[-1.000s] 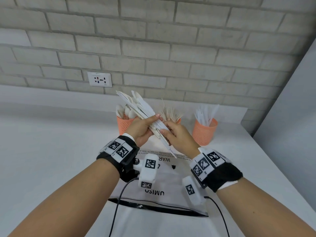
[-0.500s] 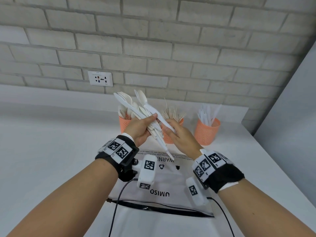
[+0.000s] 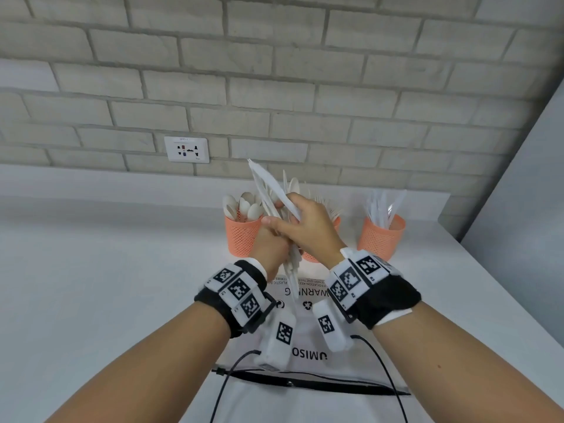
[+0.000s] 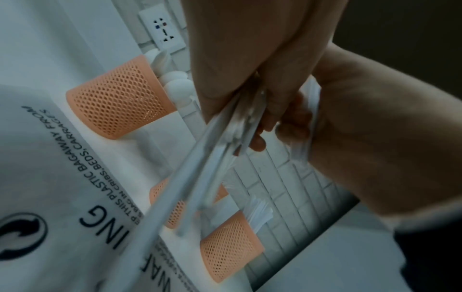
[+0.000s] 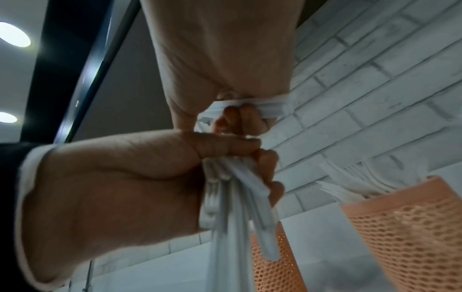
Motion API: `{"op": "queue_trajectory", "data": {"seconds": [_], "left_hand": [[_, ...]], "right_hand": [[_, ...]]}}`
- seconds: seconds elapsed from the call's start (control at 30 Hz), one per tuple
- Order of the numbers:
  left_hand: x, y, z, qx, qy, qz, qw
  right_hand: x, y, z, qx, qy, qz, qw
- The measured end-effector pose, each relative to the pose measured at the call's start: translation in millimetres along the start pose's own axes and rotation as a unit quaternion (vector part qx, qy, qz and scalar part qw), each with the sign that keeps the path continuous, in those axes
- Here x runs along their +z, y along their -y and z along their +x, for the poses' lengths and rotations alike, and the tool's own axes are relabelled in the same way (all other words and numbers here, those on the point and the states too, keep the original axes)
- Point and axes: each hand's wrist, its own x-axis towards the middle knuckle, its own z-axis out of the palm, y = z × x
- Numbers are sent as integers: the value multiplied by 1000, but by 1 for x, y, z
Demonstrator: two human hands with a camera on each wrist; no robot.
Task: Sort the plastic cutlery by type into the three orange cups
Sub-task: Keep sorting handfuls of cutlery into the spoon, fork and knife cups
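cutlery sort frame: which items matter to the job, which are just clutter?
In the job:
- cutlery bundle, gripped by left hand and right hand
- spoon cup
- middle cup, forks
- knife cup

Lying about:
- clear plastic bag on the table
- wall socket

Wall [image 3: 274,71]: pale grey brick, painted | socket [image 3: 186,149]: white, set low in the brick, above the ledge | counter [image 3: 91,285]: white, ran back to the wall | right side: plain grey panel [image 3: 518,209] | ceiling: two round lights [image 5: 13,36] glowed, seen from the right wrist
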Motion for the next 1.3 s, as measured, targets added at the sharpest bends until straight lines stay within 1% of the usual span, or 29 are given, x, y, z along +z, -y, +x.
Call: {"op": "queue_trajectory", "data": {"seconds": [0.03, 0.1, 0.2, 0.37, 0.43, 0.5, 0.57, 0.67, 0.73, 0.83, 0.87, 0.93, 1.03, 1.13, 1.2, 1.3], "left_hand": [[-1, 0, 0, 6, -2, 7, 1000], [-5, 1, 0, 21, 25, -4, 999], [-17, 4, 1, 23, 86, -42, 995], [-20, 13, -1, -12, 153, -88, 984], [-16, 15, -3, -20, 173, -110, 979], [-11, 16, -2, -27, 198, -119, 973], [-4, 14, 2, -40, 200, -123, 971], [13, 12, 11, -68, 169, -132, 974], [26, 13, 16, -89, 138, -132, 977], [40, 17, 25, -106, 105, -143, 978], [44, 18, 28, -106, 102, -150, 978], [51, 18, 32, -94, 102, -155, 978], [63, 14, 35, -82, 111, -166, 976], [74, 10, 36, -93, 135, -184, 969], [79, 12, 39, -98, 136, -185, 968], [84, 15, 42, -103, 127, -194, 967]], "right_hand": [[5, 2, 4, 3, -11, -17, 1000], [8, 5, 8, 20, -12, -22, 999], [9, 1, 11, 80, -14, 51, 995], [2, -2, 2, 154, 5, 203, 967], [-6, -4, -1, 182, 6, 239, 954], [-13, -13, 2, 200, -2, 232, 952], [-21, -23, 4, 201, -13, 216, 955], [-39, -31, 6, 185, -52, 237, 952], [-56, -36, 7, 176, -105, 289, 935], [-88, -58, 12, 168, -217, 352, 895], [-101, -68, 15, 160, -256, 339, 891], [-124, -89, 21, 140, -315, 280, 896], [-146, -117, 31, 127, -356, 202, 904], [-151, -141, 42, 127, -371, 163, 906], [-147, -154, 46, 116, -370, 156, 908], [-139, -174, 50, 133, -321, 137, 928]]}}
